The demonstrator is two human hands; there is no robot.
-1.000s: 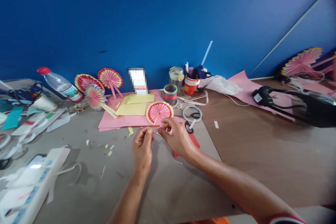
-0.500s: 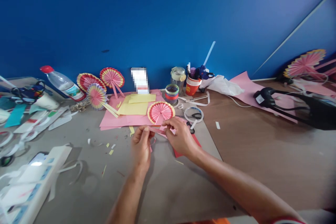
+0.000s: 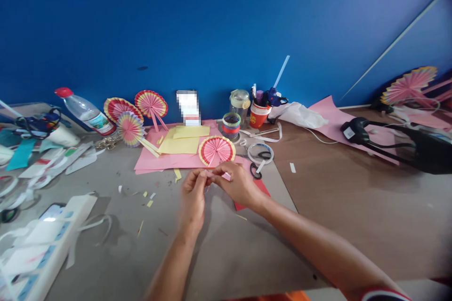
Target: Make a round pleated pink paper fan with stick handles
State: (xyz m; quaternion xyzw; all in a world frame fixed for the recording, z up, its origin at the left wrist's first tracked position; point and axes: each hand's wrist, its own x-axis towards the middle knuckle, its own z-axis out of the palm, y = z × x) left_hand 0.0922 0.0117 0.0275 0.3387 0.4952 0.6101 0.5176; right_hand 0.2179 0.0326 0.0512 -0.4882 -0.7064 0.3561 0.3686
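Note:
Over the grey table, my left hand is closed in a pinch on a small pink paper strip. My right hand pinches the same strip, its fingertips meeting those of the left; most of the strip is hidden by fingers. Just beyond both hands lies a pleated paper fan, pink with a red and yellow rim. It rests on pink paper sheets and close to yellow sheets. Beside my right hand are a red paper piece and partly covered black-handled scissors.
Further fans lean at the blue wall near a bottle and a phone. Tape rolls, a jar and a red cup stand right of them. A power strip lies at left, a black device at right.
My right hand has moved left and slightly down along the strip, so both hands' fingertips now meet. Less of the pink strip shows between them.

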